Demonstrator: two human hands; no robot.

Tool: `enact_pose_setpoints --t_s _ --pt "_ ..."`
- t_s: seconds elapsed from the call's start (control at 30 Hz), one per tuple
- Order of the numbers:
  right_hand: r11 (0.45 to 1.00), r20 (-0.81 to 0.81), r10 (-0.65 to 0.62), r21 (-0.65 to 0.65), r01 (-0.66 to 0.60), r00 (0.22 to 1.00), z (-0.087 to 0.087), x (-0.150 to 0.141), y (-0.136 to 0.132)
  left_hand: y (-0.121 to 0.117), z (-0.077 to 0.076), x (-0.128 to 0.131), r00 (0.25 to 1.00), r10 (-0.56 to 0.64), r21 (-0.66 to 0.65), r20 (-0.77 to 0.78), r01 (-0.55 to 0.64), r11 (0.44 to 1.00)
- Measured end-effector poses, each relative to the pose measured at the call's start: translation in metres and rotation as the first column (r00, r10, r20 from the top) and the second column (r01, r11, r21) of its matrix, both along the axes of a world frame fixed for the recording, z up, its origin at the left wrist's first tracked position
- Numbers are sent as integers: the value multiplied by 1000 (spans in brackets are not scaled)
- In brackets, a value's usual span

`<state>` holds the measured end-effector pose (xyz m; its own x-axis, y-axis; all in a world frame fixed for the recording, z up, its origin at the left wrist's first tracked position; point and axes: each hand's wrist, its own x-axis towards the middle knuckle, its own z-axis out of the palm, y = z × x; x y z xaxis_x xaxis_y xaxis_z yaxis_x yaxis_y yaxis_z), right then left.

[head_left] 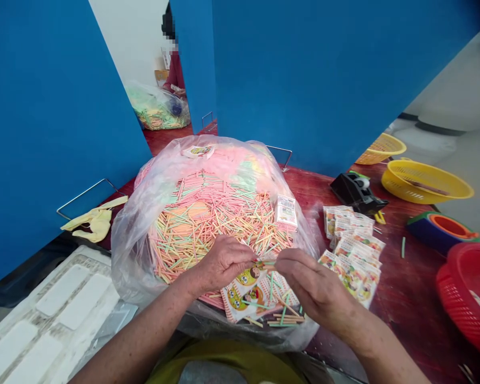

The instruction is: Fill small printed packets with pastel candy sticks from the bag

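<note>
Over the mouth of a big clear plastic bag point(130, 261), the person's two bare hands meet. The left hand point(225, 261) is closed to a pinch, thumb against fingers, seemingly on the edge of a small printed packet point(258, 263), mostly hidden from me. The right hand point(312, 277) curls over a few thin pastel sticks point(269, 264), their ends pointing at the left fingertips; how tightly it grips I can't tell. Below, the bag bulges with a heap of loose pink, green and yellow sticks point(224, 213), and flat white packets with cartoon prints point(240, 298) lie at its near edge. To the right, on the dark red tabletop point(408, 304), overlapping printed packets point(356, 248) sit near a black tape dispenser point(355, 193).
</note>
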<state>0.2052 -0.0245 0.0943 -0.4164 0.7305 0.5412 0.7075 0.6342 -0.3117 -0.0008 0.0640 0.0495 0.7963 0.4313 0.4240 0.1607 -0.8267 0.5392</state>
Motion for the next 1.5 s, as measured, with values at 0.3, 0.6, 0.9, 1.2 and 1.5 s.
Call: enact_pose_setpoints --t_s 0.3,0.6,0.9,1.2,1.5 --pt "994 44 46 -103 -41 998 3 -5 2 -4 6 -4 984 55 46 167 -63 997" --pt "998 113 -62 -14 63 992 26 -34 -1 -8 -17 -3 905 49 -28 423 -41 999" --pt "931 40 -364 31 363 931 -18 -23 29 -3 -19 -24 841 179 -95 511 -152 984" --pt "935 -70 -334 99 339 940 -26 -59 -12 -23 -17 6 978 125 -541 166 -16 841" --pt "472 159 -878 130 872 452 -79 86 -59 -8 -11 -25 902 398 -76 -166 -414 907"
